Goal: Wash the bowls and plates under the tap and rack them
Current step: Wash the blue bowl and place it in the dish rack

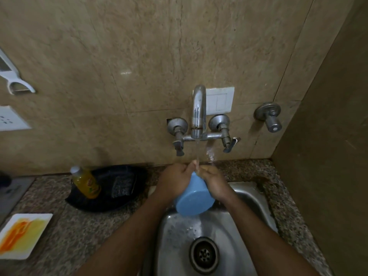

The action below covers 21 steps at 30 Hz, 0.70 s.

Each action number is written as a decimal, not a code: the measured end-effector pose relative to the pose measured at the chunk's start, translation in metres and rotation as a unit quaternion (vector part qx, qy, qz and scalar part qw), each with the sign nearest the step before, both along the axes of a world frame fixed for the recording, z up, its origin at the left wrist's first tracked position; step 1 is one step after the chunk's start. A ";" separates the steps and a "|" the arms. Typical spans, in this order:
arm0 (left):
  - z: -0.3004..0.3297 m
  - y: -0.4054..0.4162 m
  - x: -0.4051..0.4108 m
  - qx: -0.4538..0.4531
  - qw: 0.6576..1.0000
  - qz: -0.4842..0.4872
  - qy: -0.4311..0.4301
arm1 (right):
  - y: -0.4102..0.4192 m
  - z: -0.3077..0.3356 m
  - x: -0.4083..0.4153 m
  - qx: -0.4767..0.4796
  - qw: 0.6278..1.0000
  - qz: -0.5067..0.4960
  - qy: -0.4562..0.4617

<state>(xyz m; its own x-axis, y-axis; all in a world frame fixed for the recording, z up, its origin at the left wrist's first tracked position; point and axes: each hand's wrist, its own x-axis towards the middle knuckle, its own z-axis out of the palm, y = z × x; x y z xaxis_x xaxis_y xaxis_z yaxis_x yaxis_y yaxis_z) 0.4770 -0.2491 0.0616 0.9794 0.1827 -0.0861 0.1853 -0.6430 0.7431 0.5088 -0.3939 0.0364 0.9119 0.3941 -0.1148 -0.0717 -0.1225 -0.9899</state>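
— While the water runs from the chrome wall-mounted tap (198, 112), what's w/ the hands?

— Both are on the round light-blue plastic bowl (191, 196). It's held over the stainless steel sink (249, 198), tipped so its flat base faces me & its mouth points toward the wall, right under the spout. Left hand (175, 181) wraps the bowl's left side, fingers curled over the rim. Right hand (214, 183) grips the right side, fingers curled at the rim too. The stream hits approx. where the fingertips meet.

— Anything in the sink?

— Just the round metal drain (204, 254) near the front, wet droplets on the basin around it.

— And the counter?

— Speckled granite counter (65, 232). On the left, a white rectangular plate smeared w/ orange & yellow sauce (23, 235), well apart from the sink. Behind it, a black shallow pan-like dish (107, 188), w/ a yellow bottle of liquid w/ a white cap (85, 183) leaning in it, beside a dark scrub pad (122, 185). White switch plate (219, 100) sits on the beige marble wall, just behind the spout.
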 end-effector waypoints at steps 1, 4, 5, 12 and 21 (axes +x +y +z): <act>0.003 -0.004 0.001 0.018 0.999 0.030 -0.013 | 0.001 0.005 0.000 -0.031 0.999 0.003 -0.034; 0.003 -0.013 -0.005 0.039 0.982 0.161 -0.090 | 0.014 0.011 -0.022 -0.237 0.939 -0.006 -0.250; 0.001 -0.015 -0.006 0.027 0.975 0.196 -0.098 | 0.018 0.010 -0.034 -0.274 0.908 0.006 -0.317; -0.022 -0.025 -0.011 -0.008 0.952 0.293 -0.093 | 0.006 -0.020 -0.056 -0.271 0.913 -0.035 -0.304; -0.032 -0.027 -0.015 -0.087 0.932 0.343 -0.074 | 0.002 -0.033 -0.066 -0.246 0.902 -0.007 -0.355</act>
